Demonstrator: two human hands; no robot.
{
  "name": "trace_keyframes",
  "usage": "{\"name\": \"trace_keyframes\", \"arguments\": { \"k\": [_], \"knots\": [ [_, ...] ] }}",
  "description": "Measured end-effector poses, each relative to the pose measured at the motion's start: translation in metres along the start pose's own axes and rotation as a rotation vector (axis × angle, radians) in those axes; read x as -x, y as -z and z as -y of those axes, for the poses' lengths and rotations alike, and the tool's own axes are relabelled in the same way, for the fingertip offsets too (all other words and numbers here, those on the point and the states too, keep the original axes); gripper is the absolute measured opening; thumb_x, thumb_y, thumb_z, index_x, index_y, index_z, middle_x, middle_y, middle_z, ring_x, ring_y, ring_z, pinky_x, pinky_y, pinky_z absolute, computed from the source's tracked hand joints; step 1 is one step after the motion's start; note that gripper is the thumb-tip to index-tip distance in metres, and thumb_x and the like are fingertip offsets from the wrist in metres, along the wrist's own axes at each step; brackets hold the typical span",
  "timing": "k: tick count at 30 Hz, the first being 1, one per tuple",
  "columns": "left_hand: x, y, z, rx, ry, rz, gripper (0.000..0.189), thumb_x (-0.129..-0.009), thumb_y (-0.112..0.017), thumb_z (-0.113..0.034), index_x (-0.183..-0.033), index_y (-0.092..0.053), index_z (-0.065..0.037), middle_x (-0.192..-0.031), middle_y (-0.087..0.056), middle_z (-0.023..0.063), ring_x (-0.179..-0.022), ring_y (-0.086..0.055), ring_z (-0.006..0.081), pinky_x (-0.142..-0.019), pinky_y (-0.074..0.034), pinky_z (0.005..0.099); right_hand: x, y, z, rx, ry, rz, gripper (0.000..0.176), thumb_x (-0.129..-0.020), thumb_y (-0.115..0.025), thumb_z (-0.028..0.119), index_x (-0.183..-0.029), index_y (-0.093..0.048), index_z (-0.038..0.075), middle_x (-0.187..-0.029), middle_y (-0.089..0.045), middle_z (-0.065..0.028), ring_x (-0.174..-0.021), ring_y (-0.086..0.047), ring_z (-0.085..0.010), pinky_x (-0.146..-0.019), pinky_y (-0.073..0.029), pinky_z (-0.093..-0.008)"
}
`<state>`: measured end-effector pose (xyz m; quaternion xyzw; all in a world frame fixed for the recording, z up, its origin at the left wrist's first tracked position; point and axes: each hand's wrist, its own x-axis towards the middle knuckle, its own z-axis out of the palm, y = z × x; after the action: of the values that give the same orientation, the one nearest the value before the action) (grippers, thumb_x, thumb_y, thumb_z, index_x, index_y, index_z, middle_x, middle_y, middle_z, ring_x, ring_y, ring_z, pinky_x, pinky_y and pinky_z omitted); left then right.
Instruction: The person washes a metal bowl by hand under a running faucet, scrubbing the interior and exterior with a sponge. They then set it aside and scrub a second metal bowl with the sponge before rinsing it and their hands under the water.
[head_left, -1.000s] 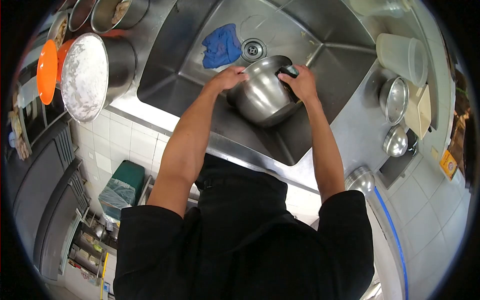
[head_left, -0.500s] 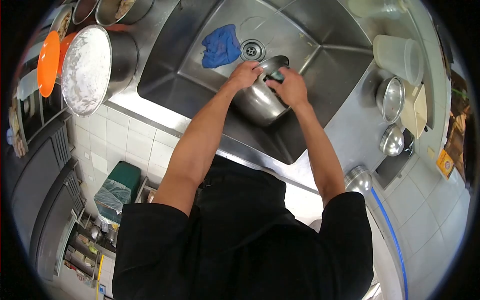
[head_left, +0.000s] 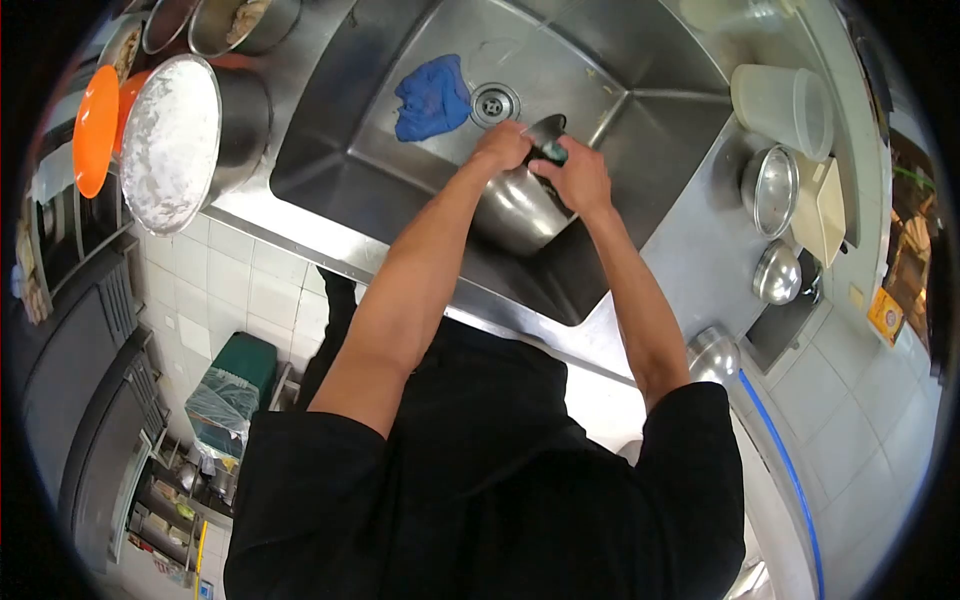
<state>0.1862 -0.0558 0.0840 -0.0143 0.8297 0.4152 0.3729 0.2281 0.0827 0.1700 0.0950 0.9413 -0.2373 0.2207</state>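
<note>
A stainless steel pot [head_left: 518,212] is tilted inside the metal sink [head_left: 410,170], its mouth turned away from me. My left hand [head_left: 503,147] is closed around the pot's rim on the left. At the mouth of the pot, my right hand [head_left: 582,180] grips a dark green scouring pad [head_left: 553,151], partly hidden by the fingers. Beyond the hands, a crumpled blue cloth [head_left: 433,98] lies on the sink floor beside the drain [head_left: 494,104].
Left of the sink stands a large pot with a white-coated lid or top [head_left: 170,145], near an orange lid [head_left: 96,132]. On the right counter are a clear plastic tub [head_left: 780,108] and metal bowls [head_left: 770,190]. A blue hose [head_left: 785,460] runs down at the right.
My right hand has shifted slightly over the pot's mouth, and more of the green pad shows. My left hand keeps its hold on the rim. The whole view has shifted a little.
</note>
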Motion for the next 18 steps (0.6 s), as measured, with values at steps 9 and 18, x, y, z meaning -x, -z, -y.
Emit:
{"name": "trace_keyframes", "arguments": {
  "k": [9, 18],
  "knots": [
    [-0.002, 0.003, -0.012, 0.036, 0.058, 0.096, 0.049, -0.087, -0.057, -0.032, -0.128, -0.055, -0.004, -0.131, -0.054, 0.0191, -0.122, -0.051, 0.0332, -0.102, -0.040, 0.0385, -0.004, 0.001, -0.007, 0.033, -0.082, -0.059, 0.043, -0.074, -0.076, 0.036, -0.098, -0.059, 0.005, -0.099, -0.064, -0.0198, -0.096, -0.061, -0.0400, -0.079, -0.049, -0.0501],
    [-0.020, -0.007, -0.007, -0.055, 0.023, 0.071, 0.046, -0.088, -0.055, -0.033, -0.126, -0.057, -0.006, -0.125, -0.059, 0.0168, -0.117, -0.055, 0.0334, -0.099, -0.043, 0.0395, 0.003, -0.002, 0.006, 0.032, -0.103, -0.114, 0.044, -0.073, -0.077, 0.036, -0.094, -0.058, 0.003, -0.099, -0.063, -0.0217, -0.097, -0.060, -0.0406, -0.078, -0.048, -0.0494]
  ]
}}
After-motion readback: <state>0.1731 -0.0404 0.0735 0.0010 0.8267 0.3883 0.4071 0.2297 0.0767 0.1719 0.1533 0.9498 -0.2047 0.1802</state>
